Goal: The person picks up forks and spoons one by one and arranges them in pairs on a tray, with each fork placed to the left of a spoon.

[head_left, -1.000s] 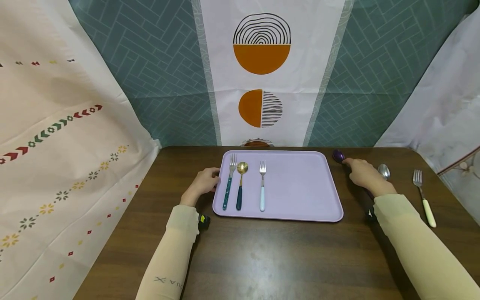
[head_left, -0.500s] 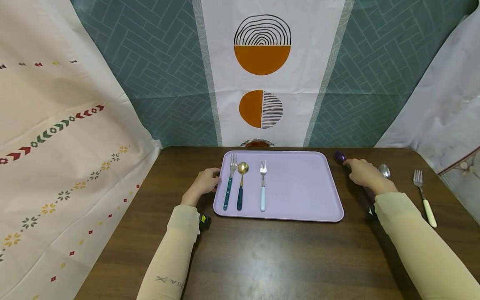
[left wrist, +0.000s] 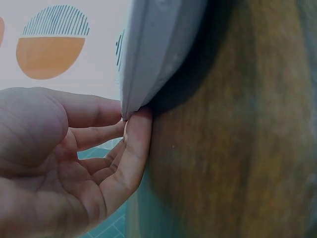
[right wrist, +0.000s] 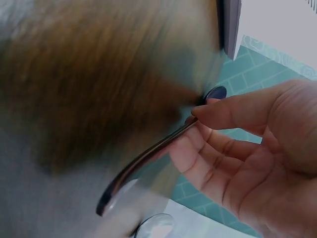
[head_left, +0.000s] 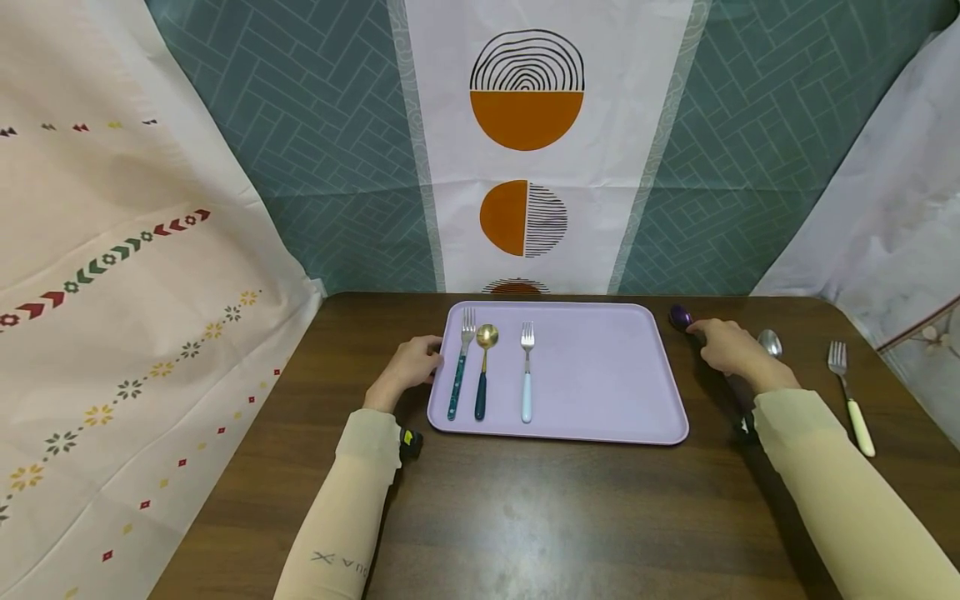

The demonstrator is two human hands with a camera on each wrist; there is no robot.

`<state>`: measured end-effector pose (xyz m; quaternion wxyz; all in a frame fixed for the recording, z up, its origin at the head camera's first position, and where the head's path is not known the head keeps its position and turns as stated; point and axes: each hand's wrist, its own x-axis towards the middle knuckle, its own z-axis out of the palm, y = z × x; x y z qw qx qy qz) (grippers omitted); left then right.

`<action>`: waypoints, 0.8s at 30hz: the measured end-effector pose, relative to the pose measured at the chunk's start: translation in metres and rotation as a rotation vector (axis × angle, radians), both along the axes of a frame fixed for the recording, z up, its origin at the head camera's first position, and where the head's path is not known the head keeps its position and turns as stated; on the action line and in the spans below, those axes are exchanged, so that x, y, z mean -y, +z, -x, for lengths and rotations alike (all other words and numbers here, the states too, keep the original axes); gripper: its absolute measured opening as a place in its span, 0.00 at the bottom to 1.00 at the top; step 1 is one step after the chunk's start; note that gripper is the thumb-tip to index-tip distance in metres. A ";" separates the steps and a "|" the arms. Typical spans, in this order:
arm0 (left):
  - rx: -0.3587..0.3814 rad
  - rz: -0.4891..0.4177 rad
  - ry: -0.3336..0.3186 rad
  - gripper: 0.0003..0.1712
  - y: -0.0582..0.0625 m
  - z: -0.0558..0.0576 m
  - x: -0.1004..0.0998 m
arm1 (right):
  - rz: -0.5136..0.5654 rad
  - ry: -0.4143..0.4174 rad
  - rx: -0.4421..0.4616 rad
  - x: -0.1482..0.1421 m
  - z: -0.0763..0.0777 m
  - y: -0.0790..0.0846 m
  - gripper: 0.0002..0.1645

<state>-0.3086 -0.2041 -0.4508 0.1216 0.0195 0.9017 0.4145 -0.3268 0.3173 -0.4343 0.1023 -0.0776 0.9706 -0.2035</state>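
Observation:
My left hand (head_left: 411, 367) pinches the left rim of a lilac tray (head_left: 600, 375); the left wrist view has the thumb on one side of the rim and a finger beneath it. Past the tray's right side, my right hand (head_left: 731, 350) pinches a dark purple spoon (right wrist: 148, 151) between thumb and fingers. The spoon's bowl (head_left: 680, 317) points away from me, and the hand and wrist cover most of its handle in the head view. On the tray lie a green-handled fork (head_left: 459, 367), a gold spoon (head_left: 482, 375) with a dark green handle and a fork with a pale blue handle (head_left: 527, 396).
A silver spoon (head_left: 769, 342) lies just right of my right hand, partly covered by it. Farther right is a fork with a cream handle (head_left: 860, 427). The brown wooden table (head_left: 525, 517) ends at patterned cloths (head_left: 360, 167) behind it and at its sides.
The purple spoon's bowl shifts slightly right between the first two frames, with my right hand staying almost in place. My left hand stays at the tray rim. The whole view drifts slightly.

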 end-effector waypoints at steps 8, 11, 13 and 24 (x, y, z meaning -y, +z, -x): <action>-0.013 -0.004 -0.005 0.27 0.002 0.003 0.002 | 0.006 0.008 -0.031 0.003 0.000 0.008 0.36; -0.018 -0.004 -0.005 0.27 0.003 0.003 0.003 | 0.005 0.019 -0.073 0.005 0.000 0.013 0.35; -0.019 -0.002 -0.003 0.27 0.003 0.003 0.003 | 0.003 0.031 -0.092 0.007 0.000 0.016 0.35; -0.013 -0.009 0.006 0.27 -0.001 -0.001 0.002 | 0.043 0.061 -0.130 0.026 -0.005 0.037 0.34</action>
